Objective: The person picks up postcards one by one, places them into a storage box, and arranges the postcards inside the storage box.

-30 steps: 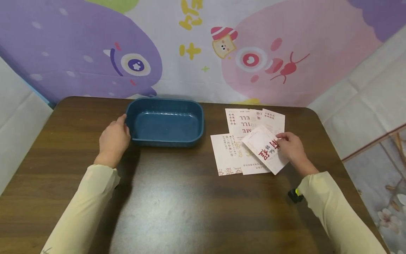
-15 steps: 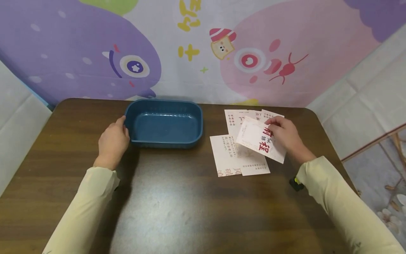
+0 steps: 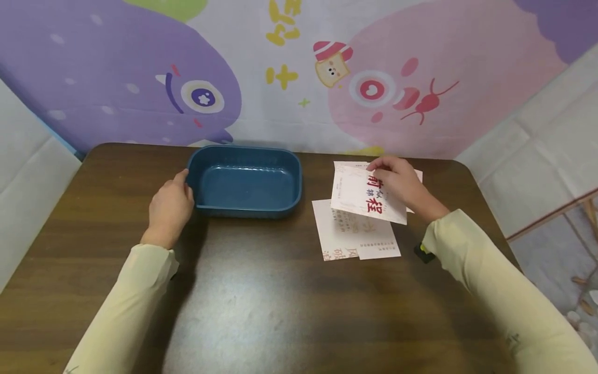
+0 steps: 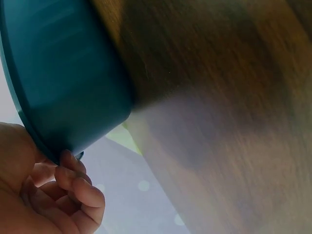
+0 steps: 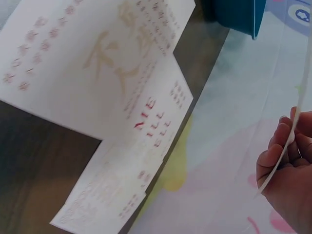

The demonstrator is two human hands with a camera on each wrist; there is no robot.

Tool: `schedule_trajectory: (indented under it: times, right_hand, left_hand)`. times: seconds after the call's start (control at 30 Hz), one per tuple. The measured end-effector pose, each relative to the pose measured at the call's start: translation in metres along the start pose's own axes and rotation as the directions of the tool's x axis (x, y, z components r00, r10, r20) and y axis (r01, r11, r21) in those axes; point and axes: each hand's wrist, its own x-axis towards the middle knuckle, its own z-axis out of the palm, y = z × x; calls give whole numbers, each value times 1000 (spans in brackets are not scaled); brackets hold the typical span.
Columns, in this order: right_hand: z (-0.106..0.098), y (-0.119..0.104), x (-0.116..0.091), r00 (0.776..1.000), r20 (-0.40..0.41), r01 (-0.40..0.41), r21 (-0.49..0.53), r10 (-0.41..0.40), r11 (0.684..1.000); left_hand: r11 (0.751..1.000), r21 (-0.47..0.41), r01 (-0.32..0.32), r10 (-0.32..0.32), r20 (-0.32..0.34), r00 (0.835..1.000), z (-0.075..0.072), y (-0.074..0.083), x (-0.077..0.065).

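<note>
Head view: right hand [image 3: 397, 179] pinches the card [image 3: 359, 197] by its far edge.

Pale yellow sleeves [image 3: 123, 301], black-and-yellow wrist device [image 3: 424, 254]

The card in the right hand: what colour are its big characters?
Red characters on the pale card; the head view shows them best.

L grip [image 3: 171, 210] & R grip [image 3: 403, 183] fwd, fingers pinched
</note>
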Motion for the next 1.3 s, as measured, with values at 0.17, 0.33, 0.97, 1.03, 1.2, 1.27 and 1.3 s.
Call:
schedule_trajectory:
  times: [0.17, 0.33, 0.97, 1.03, 1.2, 1.27, 1.3]
  right_hand:
    - [7, -11, 8, 1000, 21, -1, 17, 0, 1000]
    - [14, -23, 15, 999, 42, 14, 26, -15, 1000]
    - [44, -70, 42, 989, 105, 99, 52, -104, 994]
    - [47, -75, 44, 986, 117, 109, 55, -115, 993]
    - [54, -89, 49, 978, 150, 137, 57, -144, 989]
    - [57, -94, 50, 975, 155, 149, 57, -157, 987]
    - [58, -96, 51, 975, 155, 154, 56, -161, 986]
  left_hand:
    - [1000, -1, 4, -4, 6, 1000, 1, 1, 0]
    - [1000, -3, 0, 0, 1, 1000, 2, 0, -1]
    - [1000, -2, -5, 5, -8, 1000, 2, 4, -2]
    - [1000, -3, -8, 8, -14, 1000, 2, 4, -3]
    - [1000, -7, -11, 11, -31, 999, 1, 5, -5]
    - [1000, -9, -8, 8, -36, 999, 1, 5, -5]
    - [1000, -10, -7, 6, -37, 999, 1, 6, -5]
